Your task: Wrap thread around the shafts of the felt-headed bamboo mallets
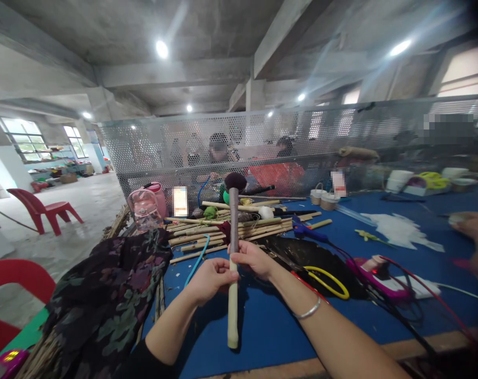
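Note:
I hold a bamboo stick (pixel 233 310) upright over the blue table (pixel 270 326). Its upper part is wrapped in dark maroon material and ends in a dark fluffy tuft (pixel 235 182). My left hand (pixel 210 280) is closed around the stick's middle. My right hand (pixel 253 258), with a silver bangle on the wrist, pinches the stick just above, where the wrapping ends. A pile of bamboo sticks (pixel 239 226) lies on the table behind my hands.
A dark floral cloth (pixel 108 295) lies at the left. Yellow-handled scissors (pixel 327 281), a blue glue gun (pixel 304 230), a pink tool (pixel 375 266) with cables and white feathers (pixel 400 231) are at the right. Another person's hand (pixel 475 237) is at the far right. People sit behind a mesh screen (pixel 262 142).

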Action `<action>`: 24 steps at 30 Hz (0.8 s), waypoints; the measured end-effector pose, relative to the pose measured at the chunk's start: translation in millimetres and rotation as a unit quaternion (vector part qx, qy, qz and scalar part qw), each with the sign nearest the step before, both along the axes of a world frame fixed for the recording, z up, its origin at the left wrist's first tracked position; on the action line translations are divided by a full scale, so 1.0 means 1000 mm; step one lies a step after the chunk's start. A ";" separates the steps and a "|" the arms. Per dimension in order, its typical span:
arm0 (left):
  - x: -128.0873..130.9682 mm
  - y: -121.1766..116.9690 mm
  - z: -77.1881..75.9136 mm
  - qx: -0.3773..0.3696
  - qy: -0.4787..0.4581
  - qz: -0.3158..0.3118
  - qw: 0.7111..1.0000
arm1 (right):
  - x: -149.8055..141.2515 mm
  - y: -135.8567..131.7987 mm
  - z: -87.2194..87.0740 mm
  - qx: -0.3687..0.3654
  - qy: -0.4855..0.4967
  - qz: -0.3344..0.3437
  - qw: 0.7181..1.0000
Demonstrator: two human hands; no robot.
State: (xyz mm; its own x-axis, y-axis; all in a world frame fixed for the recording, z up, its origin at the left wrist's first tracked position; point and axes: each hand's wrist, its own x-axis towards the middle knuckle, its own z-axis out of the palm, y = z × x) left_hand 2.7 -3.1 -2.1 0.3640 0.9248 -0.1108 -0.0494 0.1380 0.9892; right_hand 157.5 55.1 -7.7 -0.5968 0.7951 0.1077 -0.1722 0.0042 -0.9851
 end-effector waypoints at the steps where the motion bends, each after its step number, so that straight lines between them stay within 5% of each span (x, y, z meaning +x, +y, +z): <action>1: -0.001 0.000 0.000 -0.016 -0.021 -0.024 0.999 | 0.002 -0.001 0.001 -0.016 0.010 0.023 1.000; 5: -0.004 0.000 -0.002 -0.055 -0.028 -0.061 0.996 | 0.001 0.000 -0.002 -0.010 -0.002 0.035 0.999; 12: 0.002 0.006 -0.015 0.026 0.075 0.060 0.995 | -0.009 0.006 -0.013 0.039 -0.039 -0.050 0.997; 20: -0.007 0.002 -0.001 -0.050 -0.038 -0.092 0.994 | 0.000 0.002 -0.005 -0.023 0.008 0.037 0.999; 24: -0.006 0.006 -0.011 -0.021 0.051 -0.031 0.998 | -0.006 0.007 -0.016 0.020 -0.042 -0.012 0.999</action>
State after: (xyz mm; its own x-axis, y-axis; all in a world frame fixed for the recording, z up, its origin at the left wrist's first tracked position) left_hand -3.4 2.8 -13.4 0.4061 0.8943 -0.1882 0.0614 0.1788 0.9820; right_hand 151.1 62.0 -24.0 -0.5852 0.8059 0.0893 -0.0876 0.0466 -0.9951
